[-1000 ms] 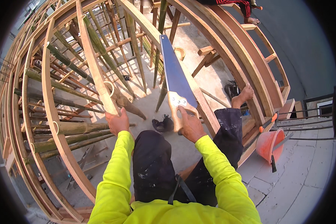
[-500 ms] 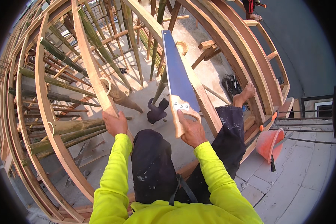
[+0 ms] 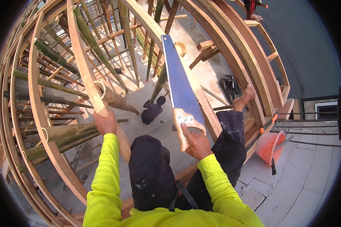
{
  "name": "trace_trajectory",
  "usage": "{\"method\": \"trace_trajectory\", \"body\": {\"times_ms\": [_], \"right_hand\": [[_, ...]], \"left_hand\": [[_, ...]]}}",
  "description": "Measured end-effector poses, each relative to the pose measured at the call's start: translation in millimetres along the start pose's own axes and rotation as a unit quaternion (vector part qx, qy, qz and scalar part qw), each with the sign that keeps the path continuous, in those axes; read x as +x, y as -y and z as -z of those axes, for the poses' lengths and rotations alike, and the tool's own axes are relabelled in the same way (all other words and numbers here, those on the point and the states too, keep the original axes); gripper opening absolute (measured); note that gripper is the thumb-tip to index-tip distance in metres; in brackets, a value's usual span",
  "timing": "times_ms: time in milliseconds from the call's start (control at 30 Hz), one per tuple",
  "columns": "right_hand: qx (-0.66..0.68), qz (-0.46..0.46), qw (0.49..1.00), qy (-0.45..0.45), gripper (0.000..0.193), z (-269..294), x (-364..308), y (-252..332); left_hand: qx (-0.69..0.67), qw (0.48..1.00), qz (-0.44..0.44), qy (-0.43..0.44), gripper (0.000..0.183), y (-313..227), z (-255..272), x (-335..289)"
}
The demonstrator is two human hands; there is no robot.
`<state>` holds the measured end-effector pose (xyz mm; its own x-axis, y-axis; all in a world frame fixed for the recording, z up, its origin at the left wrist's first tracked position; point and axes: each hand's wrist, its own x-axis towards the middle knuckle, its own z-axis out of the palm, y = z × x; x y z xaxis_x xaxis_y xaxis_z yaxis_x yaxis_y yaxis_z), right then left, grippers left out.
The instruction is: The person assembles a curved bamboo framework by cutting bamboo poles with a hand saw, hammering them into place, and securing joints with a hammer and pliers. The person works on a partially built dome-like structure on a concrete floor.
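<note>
A handsaw [image 3: 183, 81] with a blue blade and a light wooden handle is in my right hand [image 3: 196, 142]. My fingers wrap its handle, with the index finger lying along the side. The blade points away from me and overlaps a long timber beam [image 3: 207, 108]; I cannot tell whether they touch. My left hand [image 3: 105, 123] is closed around another timber beam [image 3: 85, 70], left of my bent knee. A cut bamboo pole [image 3: 117, 101] stands against that beam just beyond my hand.
A person in dark clothes [image 3: 152, 110] is on the floor far below. Bamboo poles [image 3: 64, 132] prop the beams at left. My bare foot [image 3: 246, 96] rests on the right-hand timbers. A red bucket [image 3: 265, 147] lies tipped at right. Another person's foot [image 3: 255, 17] shows at upper right.
My right hand and the saw have come slightly nearer to me. The view has shifted a little, and the beams and my left hand appear further left. Both grips stay the same.
</note>
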<state>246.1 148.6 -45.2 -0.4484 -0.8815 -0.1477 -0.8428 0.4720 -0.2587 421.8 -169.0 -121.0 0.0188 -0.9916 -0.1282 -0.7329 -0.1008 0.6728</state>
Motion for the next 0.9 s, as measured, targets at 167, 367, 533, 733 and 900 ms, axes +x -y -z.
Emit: {"method": "trace_trajectory", "body": {"times_ms": [167,367,533,733,900], "right_hand": [[-0.014,-0.012,1.0,0.015,0.096,-15.5,23.5,-6.0],[0.011,0.026,0.999,-0.02,0.098,3.9,-33.7,7.7],[0.014,-0.016,0.999,-0.025,0.093,17.8,80.5,-10.1],[0.016,0.0,1.0,-0.016,0.097,9.0,52.6,3.4],[0.031,-0.006,0.998,-0.056,0.095,7.8,58.5,10.5]], "left_hand": [[-0.021,1.0,-0.023,0.0,0.056,2.4,-6.4,-2.8],[-0.048,0.998,-0.044,0.008,0.057,20.9,1.7,2.3],[-0.012,1.0,-0.026,0.01,0.056,-3.7,-5.9,-0.4],[-0.052,0.998,-0.036,0.006,0.054,1.3,-8.8,9.3],[-0.06,0.997,-0.051,0.011,0.051,15.6,-0.7,4.0]]}}
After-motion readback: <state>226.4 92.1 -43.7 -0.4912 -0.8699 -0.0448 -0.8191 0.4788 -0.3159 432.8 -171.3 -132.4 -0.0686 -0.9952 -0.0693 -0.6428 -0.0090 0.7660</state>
